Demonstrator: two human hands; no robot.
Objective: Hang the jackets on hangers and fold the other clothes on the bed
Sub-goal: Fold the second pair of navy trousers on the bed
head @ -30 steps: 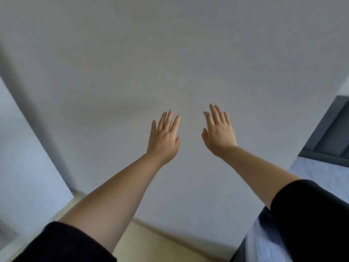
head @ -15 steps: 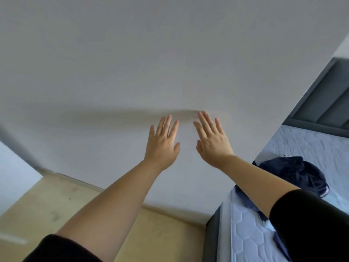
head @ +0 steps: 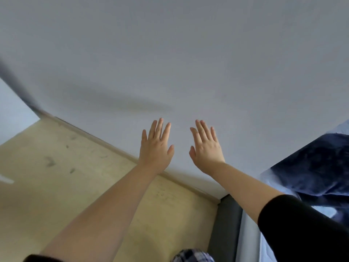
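Your left hand (head: 155, 148) and right hand (head: 206, 151) stay raised, fingers spread, empty, while the view swings floorward. Navy clothing (head: 317, 167) lies on the bed (head: 248, 242), right, well apart; reaching without looking risks a fumbled grab.

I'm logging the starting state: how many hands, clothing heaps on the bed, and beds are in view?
Hands: 2, left hand and right hand, both empty.
Clothing heaps: 1, the dark blue heap.
Beds: 1, the bed.
Total: 4.
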